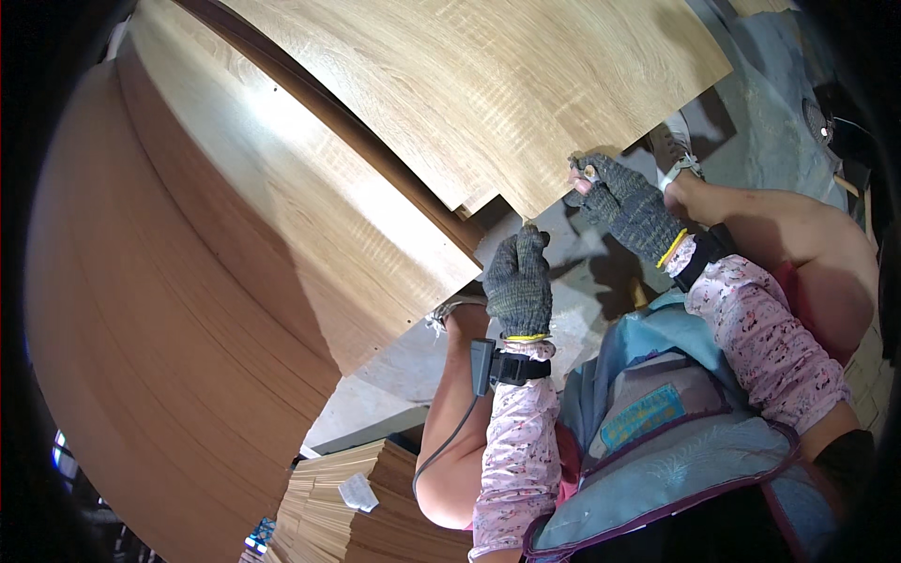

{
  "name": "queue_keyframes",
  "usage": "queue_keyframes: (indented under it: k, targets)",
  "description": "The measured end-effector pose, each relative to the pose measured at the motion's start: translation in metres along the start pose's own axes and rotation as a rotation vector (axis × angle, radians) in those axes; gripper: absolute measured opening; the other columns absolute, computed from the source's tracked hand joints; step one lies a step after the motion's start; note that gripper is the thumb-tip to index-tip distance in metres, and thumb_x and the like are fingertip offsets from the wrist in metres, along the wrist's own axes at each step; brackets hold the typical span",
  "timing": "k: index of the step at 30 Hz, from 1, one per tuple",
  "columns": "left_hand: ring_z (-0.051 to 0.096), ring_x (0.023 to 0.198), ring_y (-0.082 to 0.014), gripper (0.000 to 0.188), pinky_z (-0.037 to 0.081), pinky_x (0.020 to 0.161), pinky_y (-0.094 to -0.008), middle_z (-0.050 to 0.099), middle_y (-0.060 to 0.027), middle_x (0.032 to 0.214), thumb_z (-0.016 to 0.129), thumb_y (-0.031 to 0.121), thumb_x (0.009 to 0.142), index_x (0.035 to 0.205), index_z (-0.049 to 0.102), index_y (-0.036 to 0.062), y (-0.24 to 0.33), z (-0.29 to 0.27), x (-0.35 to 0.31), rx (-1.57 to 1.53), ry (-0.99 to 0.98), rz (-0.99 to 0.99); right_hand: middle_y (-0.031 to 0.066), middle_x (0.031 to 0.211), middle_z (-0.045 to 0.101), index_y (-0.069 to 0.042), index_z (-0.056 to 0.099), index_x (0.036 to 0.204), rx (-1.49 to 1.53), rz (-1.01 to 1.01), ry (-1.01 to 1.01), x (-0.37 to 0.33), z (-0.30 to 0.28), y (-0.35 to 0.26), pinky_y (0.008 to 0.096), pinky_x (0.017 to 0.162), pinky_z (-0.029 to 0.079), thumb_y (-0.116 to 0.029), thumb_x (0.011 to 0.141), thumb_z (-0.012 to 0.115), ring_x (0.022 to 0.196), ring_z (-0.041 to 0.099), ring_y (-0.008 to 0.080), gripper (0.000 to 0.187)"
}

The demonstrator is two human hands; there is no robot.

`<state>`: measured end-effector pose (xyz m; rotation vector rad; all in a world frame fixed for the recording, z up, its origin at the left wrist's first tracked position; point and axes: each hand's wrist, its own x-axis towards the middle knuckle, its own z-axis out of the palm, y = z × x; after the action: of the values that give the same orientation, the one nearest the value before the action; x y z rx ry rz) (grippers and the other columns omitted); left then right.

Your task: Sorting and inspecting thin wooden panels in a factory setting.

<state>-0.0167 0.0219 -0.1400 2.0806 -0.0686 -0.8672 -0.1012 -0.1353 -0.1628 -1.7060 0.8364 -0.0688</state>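
A light wood-grain panel [526,103] lies in front of me, with its near corner pointing toward my body. My left hand [519,281], in a dark grey knit glove with a yellow cuff edge, has its fingers closed at that near corner. Along the panel's right-hand edge, my right hand [627,205] wears a matching glove with bare fingertips showing; its fingers are bent and pinched at the edge. Whether anything small is between those fingers is too unclear to make out.
A stack of similar panels [375,244] stands to the left, a dark gap separating it from the front panel. At lower left is a pile of narrow boards [338,497] with a crumpled white scrap [358,493] on it. My legs and shoes flank the work.
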Motion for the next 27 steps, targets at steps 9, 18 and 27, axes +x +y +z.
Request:
queue_keyframes:
  k: [9, 18, 27]
  targets:
    - [0.048, 0.054, -0.0094, 0.037, 0.039, 0.051, -0.0279, 0.060, -0.0041, 0.063, 0.057, 0.034, 0.092, 0.089, 0.067, -0.0016, -0.005, 0.001, 0.001, -0.021, 0.078, -0.072, 0.0159, 0.101, 0.063, -0.003, 0.056, 0.116, 0.012, -0.008, 0.024, 0.003, 0.012, 0.001, 0.0339, 0.082, 0.049, -0.029, 0.094, 0.054, 0.090, 0.062, 0.0238, 0.034]
    - [0.050, 0.052, -0.0121, 0.045, 0.039, 0.049, -0.0293, 0.059, -0.0074, 0.059, 0.050, 0.042, 0.094, 0.090, 0.067, 0.0004, -0.016, 0.002, -0.002, 0.182, 0.044, 0.029, 0.0165, 0.100, 0.064, -0.005, 0.056, 0.115, -0.058, 0.025, 0.018, 0.004, 0.002, 0.003, 0.0360, 0.081, 0.049, -0.031, 0.093, 0.053, 0.091, 0.063, 0.0285, 0.034]
    - [0.053, 0.057, -0.0130, 0.036, 0.043, 0.056, -0.0298, 0.061, -0.0081, 0.064, 0.054, 0.034, 0.094, 0.091, 0.070, 0.0016, 0.000, -0.004, -0.018, -0.067, 0.076, -0.204, 0.0172, 0.102, 0.063, -0.005, 0.057, 0.114, -0.146, -0.092, 0.064, 0.004, 0.016, 0.016, 0.0381, 0.082, 0.048, -0.033, 0.093, 0.053, 0.093, 0.062, 0.0302, 0.035]
